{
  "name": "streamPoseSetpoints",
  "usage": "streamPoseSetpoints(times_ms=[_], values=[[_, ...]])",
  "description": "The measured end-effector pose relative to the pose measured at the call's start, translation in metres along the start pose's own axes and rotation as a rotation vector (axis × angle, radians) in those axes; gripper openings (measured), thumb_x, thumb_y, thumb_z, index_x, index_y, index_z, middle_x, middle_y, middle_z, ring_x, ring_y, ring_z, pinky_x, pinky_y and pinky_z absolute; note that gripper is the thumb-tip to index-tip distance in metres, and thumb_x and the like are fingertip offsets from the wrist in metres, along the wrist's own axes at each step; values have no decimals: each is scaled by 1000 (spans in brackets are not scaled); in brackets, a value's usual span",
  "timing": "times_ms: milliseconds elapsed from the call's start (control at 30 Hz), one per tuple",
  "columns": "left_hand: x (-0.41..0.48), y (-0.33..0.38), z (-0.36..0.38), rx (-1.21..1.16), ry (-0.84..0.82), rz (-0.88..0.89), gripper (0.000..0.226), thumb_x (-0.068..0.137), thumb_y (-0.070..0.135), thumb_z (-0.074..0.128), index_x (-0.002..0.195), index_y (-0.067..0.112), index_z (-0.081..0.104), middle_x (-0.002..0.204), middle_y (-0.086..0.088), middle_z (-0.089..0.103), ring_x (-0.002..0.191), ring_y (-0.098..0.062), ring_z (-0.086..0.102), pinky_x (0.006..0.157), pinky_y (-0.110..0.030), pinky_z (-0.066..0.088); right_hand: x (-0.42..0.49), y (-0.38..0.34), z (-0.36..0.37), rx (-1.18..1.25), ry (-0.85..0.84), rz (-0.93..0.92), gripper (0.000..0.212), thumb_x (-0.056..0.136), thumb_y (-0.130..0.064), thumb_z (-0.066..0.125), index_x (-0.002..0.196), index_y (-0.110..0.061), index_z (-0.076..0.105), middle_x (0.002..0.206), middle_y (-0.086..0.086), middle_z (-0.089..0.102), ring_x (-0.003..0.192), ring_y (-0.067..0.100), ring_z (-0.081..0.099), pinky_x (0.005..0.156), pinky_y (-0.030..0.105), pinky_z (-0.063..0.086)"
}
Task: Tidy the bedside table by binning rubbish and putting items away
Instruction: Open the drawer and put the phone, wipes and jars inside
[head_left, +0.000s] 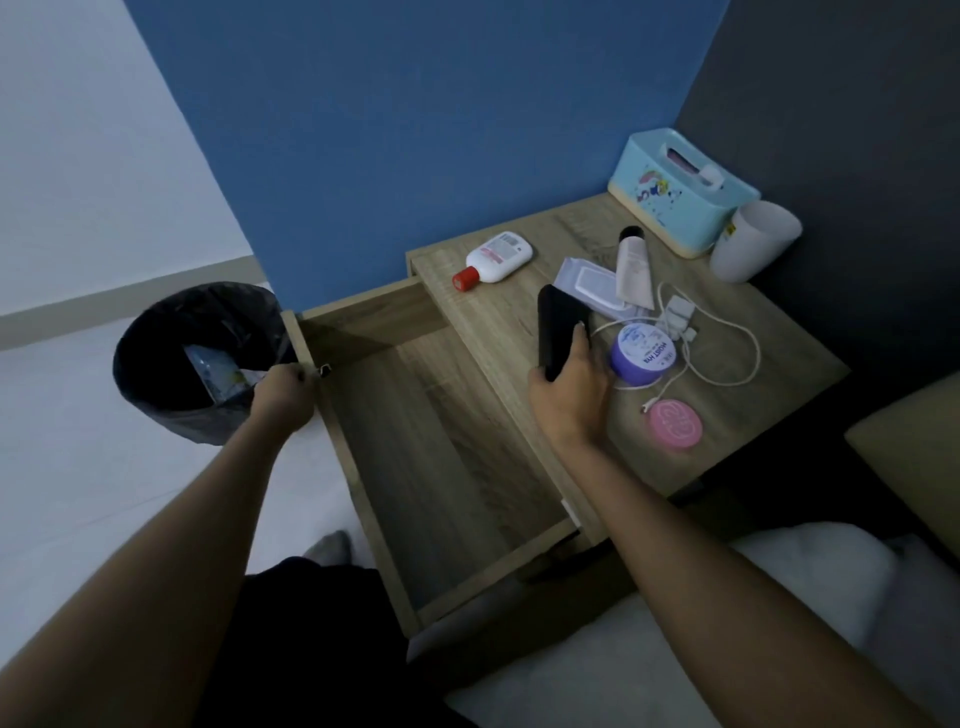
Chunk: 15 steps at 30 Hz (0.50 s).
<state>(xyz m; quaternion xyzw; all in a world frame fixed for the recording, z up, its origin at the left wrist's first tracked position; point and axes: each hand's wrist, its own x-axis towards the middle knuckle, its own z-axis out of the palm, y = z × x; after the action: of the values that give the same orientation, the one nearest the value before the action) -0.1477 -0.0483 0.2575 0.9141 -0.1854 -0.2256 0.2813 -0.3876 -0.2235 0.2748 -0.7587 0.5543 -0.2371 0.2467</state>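
Bedside table (737, 415), drawer handle hidden under left hand (283, 392)

Lying open and bare inside: drawer (441, 467), offering free room from above. Crowding the right half of the bedside table (519, 322): purple jar (642, 354), white charger cable (727, 343), pink round compact (675, 422), wipes pack (592, 287), cream tube (634, 270). Standing at the back corner: tissue box (680, 192), white cup (753, 239). Lying apart near the left edge: lotion bottle (496, 258). Sitting beside the drawer front: bin (202, 358).
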Motion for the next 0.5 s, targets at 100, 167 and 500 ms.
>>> streamPoseSetpoints(times_ms=[100, 167, 500], values=[[-3, 0, -1, -42, -5, -2, 29, 99, 16, 42, 99, -6, 61, 97, -30, 62, 92, -43, 60, 84, -48, 50, -15, -6, -10, 47, 67, -106, 71, 85, -23, 59, 148, -15, 29, 151, 17, 33, 136, 36, 35, 108, 49, 39], [-5, 0, -2, -67, -12, -3, 29, 99, 17, 42, 100, -4, 62, 93, -25, 61, 89, -40, 59, 81, -46, 49, -30, -17, -11, 93, 55, -220, 70, 87, -25, 58, 149, -18, 27, 155, 14, 29, 138, 34, 33, 110, 46, 37], [-11, -10, 5, -280, -13, -6, 23, 99, 21, 40, 97, 8, 59, 94, -20, 62, 79, -31, 58, 79, -48, 51, -63, -66, 107, 26, -421, -375, 68, 91, -30, 55, 149, -31, 20, 159, 7, 18, 141, 30, 26, 110, 44, 38]])
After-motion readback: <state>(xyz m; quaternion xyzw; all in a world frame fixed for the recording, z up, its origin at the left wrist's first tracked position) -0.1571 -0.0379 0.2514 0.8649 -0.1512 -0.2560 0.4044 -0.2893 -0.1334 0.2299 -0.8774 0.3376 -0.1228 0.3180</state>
